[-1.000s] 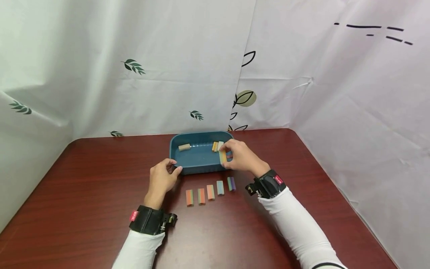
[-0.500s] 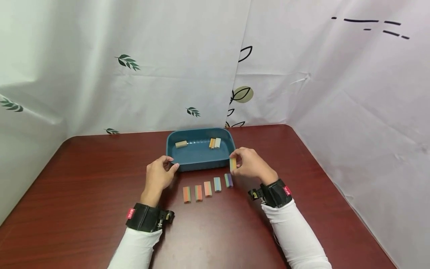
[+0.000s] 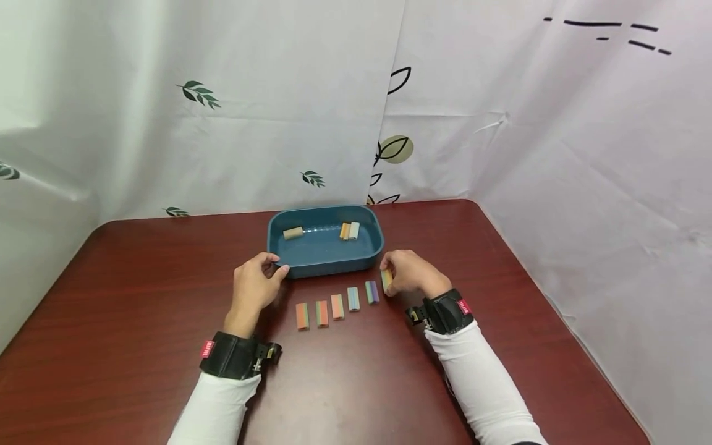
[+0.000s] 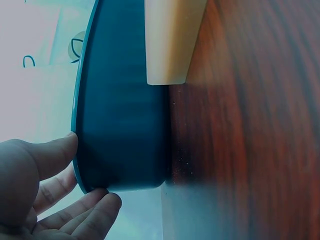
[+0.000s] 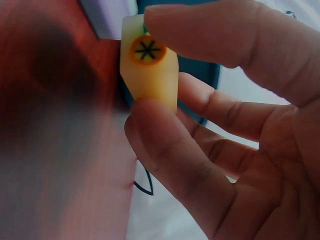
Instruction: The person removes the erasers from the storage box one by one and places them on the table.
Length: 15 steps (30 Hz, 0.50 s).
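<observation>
My right hand [image 3: 414, 272] pinches a small yellow-and-green block [image 3: 387, 281] between thumb and fingers, low over the table at the right end of a row. One end of this block [image 5: 149, 75] bears an orange-slice mark with a dark star. The row holds a purple-and-green block [image 3: 372, 292], a light blue block [image 3: 353, 299] and several orange-and-green blocks [image 3: 302, 316]. At the front left corner of the dark teal tray [image 3: 334, 267], my left hand [image 3: 253, 284] holds the rim, its thumb and fingers around the corner [image 4: 85, 185].
Inside the tray, a beige cylinder-like piece [image 3: 293, 233] lies on the left, and yellow and pale blocks [image 3: 349, 231] lie together on the right. The brown wooden table [image 3: 139, 321] meets white patterned sheeting [image 3: 250, 123] at the back and sides.
My right hand has carried the yellow-and-green block out of the tray, over its right front corner, and down to the row's right end. The left hand stays at the tray's corner.
</observation>
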Tool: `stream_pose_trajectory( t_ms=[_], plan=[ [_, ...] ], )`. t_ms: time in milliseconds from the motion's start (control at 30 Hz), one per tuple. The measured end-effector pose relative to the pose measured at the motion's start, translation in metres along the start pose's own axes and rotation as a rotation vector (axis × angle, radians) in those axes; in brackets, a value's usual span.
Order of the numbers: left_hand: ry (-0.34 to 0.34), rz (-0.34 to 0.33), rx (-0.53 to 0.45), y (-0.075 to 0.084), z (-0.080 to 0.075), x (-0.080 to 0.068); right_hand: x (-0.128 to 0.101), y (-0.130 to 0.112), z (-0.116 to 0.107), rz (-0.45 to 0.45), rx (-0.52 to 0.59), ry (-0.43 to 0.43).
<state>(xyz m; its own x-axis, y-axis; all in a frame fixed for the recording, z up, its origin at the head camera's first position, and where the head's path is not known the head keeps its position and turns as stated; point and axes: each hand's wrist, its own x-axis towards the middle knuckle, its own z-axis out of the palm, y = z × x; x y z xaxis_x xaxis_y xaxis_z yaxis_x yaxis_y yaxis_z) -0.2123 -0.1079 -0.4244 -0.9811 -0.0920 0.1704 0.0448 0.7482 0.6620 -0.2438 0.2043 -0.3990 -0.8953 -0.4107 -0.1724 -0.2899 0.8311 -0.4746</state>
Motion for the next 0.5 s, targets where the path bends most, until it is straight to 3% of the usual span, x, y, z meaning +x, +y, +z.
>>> stream_pose_trajectory(
  t_ms=[500],
  plan=[
    [0.022, 0.003, -0.001, -0.004, 0.002, 0.001, 0.011, 0.001, 0.013, 0.04, -0.007, -0.082]
  ],
)
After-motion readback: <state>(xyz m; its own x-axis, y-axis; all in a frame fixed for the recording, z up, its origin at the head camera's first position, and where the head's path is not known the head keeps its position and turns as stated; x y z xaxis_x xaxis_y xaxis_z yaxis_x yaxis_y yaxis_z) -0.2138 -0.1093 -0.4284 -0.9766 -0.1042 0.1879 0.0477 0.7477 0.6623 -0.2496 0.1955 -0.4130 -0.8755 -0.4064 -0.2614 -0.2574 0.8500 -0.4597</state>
